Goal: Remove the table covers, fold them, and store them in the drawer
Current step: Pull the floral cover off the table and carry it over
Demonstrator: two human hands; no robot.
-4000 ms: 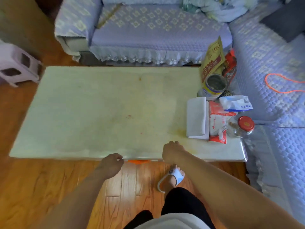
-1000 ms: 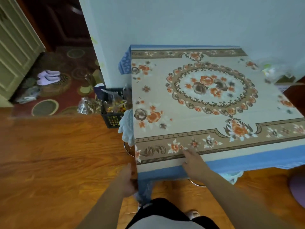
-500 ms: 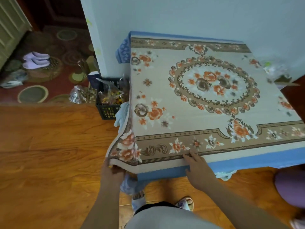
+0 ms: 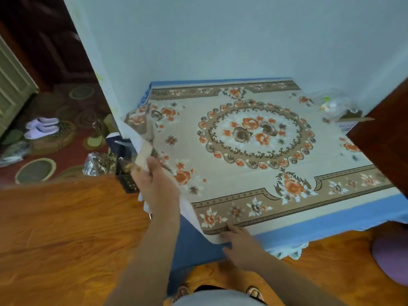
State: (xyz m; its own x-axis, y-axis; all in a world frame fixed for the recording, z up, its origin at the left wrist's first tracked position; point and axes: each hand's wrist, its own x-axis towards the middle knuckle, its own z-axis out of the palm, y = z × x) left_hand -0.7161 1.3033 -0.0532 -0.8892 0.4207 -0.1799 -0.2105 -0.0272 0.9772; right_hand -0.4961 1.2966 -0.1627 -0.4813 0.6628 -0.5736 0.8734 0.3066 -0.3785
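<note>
A beige floral table cover (image 4: 254, 151) with orange roses lies over a blue cloth (image 4: 331, 226) on a square table against the wall. My left hand (image 4: 154, 184) grips the cover's near-left corner and holds it lifted off the table, so the white underside shows. My right hand (image 4: 238, 241) presses its straight fingers on the cover's front edge. No drawer is in view.
A black crate (image 4: 125, 171) and plastic bags sit on the floor left of the table. A dark wooden panel (image 4: 386, 138) stands at the right edge, a purple stool (image 4: 393, 259) at lower right. Slippers (image 4: 42, 127) lie on the patterned red rug beyond the wood floor.
My left hand has pulled the cover's left corner higher and further over the table, exposing more blue cloth beneath. My right hand stays on the front edge.
</note>
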